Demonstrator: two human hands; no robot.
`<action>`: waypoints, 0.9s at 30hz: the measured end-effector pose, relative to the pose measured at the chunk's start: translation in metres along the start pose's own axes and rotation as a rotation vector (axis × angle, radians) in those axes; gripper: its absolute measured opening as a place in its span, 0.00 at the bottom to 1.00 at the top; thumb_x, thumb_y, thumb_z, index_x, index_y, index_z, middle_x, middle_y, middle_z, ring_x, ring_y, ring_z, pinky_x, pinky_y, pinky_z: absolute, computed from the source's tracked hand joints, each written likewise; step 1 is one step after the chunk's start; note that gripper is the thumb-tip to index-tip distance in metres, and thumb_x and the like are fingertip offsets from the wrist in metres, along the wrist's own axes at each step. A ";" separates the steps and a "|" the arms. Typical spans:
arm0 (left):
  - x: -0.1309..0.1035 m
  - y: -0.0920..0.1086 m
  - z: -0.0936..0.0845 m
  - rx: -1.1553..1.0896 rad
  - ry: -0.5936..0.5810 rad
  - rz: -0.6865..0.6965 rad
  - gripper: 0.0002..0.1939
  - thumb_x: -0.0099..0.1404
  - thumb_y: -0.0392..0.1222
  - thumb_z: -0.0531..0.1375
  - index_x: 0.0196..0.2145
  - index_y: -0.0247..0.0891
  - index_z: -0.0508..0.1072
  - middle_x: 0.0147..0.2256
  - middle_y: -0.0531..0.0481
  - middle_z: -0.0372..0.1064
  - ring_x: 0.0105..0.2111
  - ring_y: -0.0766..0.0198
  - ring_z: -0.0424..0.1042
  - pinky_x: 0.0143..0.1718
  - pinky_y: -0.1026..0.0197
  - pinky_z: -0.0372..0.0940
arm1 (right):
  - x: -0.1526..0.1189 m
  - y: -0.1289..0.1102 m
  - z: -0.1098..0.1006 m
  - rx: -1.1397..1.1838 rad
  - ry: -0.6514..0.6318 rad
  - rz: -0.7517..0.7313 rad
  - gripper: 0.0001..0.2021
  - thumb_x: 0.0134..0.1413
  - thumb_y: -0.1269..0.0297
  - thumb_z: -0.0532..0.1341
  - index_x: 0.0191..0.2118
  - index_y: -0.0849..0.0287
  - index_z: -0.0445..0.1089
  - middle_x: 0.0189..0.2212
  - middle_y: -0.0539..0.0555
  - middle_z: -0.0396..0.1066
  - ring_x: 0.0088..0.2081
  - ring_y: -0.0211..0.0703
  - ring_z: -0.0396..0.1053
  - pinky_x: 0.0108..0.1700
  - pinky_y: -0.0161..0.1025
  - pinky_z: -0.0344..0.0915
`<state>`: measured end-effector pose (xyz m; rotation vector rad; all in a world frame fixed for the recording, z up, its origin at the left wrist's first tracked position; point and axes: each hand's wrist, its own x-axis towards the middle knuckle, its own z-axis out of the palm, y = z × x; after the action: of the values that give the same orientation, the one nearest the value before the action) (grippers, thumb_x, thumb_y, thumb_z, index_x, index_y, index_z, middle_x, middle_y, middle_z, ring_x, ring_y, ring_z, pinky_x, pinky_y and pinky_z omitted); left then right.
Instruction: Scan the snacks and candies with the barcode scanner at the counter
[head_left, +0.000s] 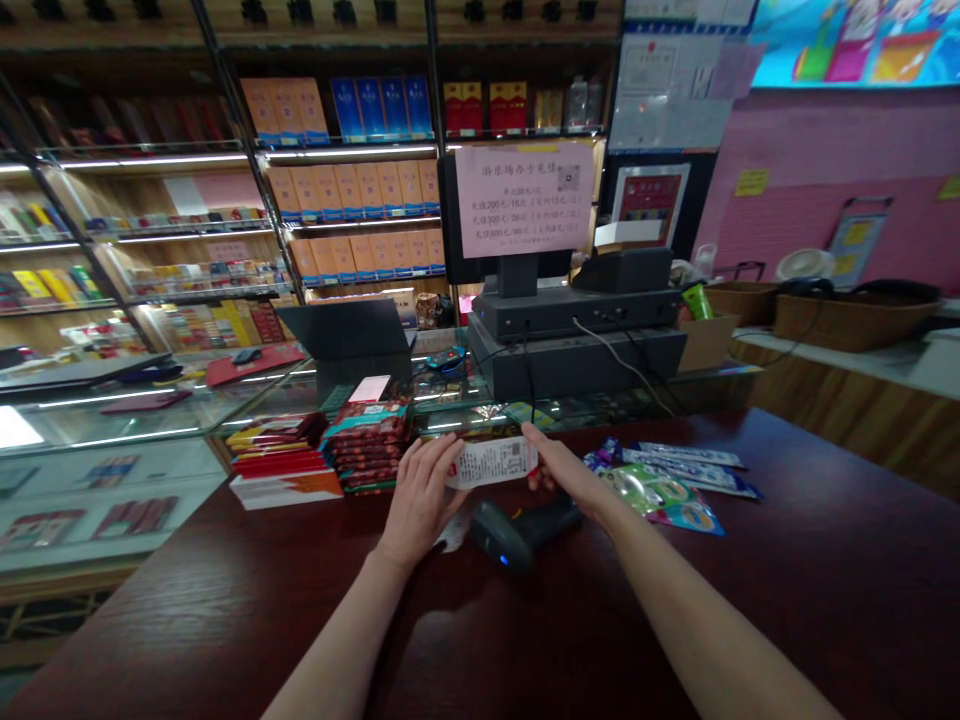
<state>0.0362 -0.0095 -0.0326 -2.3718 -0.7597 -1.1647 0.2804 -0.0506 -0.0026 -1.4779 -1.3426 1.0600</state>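
Between my hands is a small white packet (495, 462) with dark print and a code on the side facing me. My left hand (426, 490) grips its left end, fingers bent over the top edge. My right hand (559, 468) holds the right end, thumb along the top edge and fingertips below. A dark barcode scanner (501, 535) with a blue light lies on the table just under the packet. To the left stands a stack of brown and teal snack packs (369, 440). Right of my right hand lie a green and blue card pack (664, 495) and several blue-white sticks (690, 465).
A pile of red packets (277, 445) sits on the dark wooden table (840, 560) at the left. Behind it are a glass counter (247, 400), a register monitor (450, 220) with a pink notice, and stocked shelves. Baskets (847, 320) stand at the right.
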 end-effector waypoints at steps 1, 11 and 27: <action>-0.001 0.000 -0.001 0.008 -0.004 -0.012 0.30 0.67 0.43 0.61 0.63 0.38 0.58 0.57 0.39 0.66 0.59 0.53 0.64 0.65 0.44 0.53 | 0.001 0.002 -0.002 -0.010 0.013 -0.010 0.33 0.59 0.33 0.46 0.34 0.59 0.73 0.24 0.53 0.73 0.22 0.36 0.63 0.24 0.33 0.52; -0.008 -0.006 -0.010 0.172 0.013 -0.115 0.29 0.65 0.45 0.63 0.61 0.37 0.63 0.58 0.36 0.62 0.60 0.47 0.60 0.66 0.40 0.50 | -0.012 0.017 -0.027 -0.151 -0.022 -0.254 0.25 0.55 0.45 0.62 0.51 0.58 0.71 0.43 0.57 0.76 0.44 0.49 0.73 0.49 0.46 0.66; -0.010 -0.030 -0.024 0.262 0.091 -0.213 0.32 0.62 0.47 0.65 0.61 0.39 0.63 0.60 0.34 0.56 0.63 0.41 0.55 0.66 0.32 0.43 | -0.038 0.030 -0.022 -0.819 -0.308 -0.434 0.40 0.39 0.58 0.73 0.62 0.48 0.64 0.54 0.54 0.70 0.55 0.55 0.64 0.58 0.48 0.56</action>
<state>-0.0016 -0.0029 -0.0234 -2.0486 -1.0826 -1.1652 0.3075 -0.0915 -0.0239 -1.4776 -2.3747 0.4638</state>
